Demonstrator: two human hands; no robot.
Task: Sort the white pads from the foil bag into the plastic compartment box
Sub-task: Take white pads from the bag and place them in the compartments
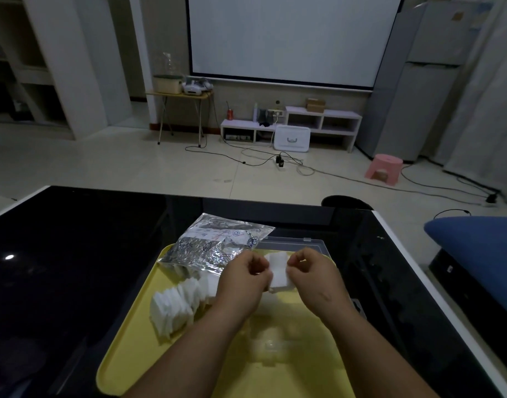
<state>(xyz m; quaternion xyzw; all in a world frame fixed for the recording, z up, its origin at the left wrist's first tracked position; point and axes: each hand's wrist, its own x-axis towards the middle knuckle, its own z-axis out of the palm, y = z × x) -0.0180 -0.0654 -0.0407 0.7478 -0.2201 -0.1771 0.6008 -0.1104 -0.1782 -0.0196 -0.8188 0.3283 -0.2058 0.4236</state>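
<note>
A small stack of white pads (278, 271) is held between both hands above the yellow tray (126, 340). My left hand (243, 278) pinches its left side and my right hand (311, 272) pinches its right side. The crinkled foil bag (215, 244) lies open at the tray's far left. A fanned row of white pads (176, 304) spills from the bag toward me. The clear plastic compartment box (278, 344) sits on the tray beneath my forearms, its open lid (292, 244) standing behind my hands. The box's compartments are mostly hidden by my arms.
The tray rests on a glossy black table (60, 268) with a white edge (436, 288). A blue cushion (482, 245) lies to the right of the table. Beyond are floor cables, a pink stool (385, 168) and a low white shelf (292, 124).
</note>
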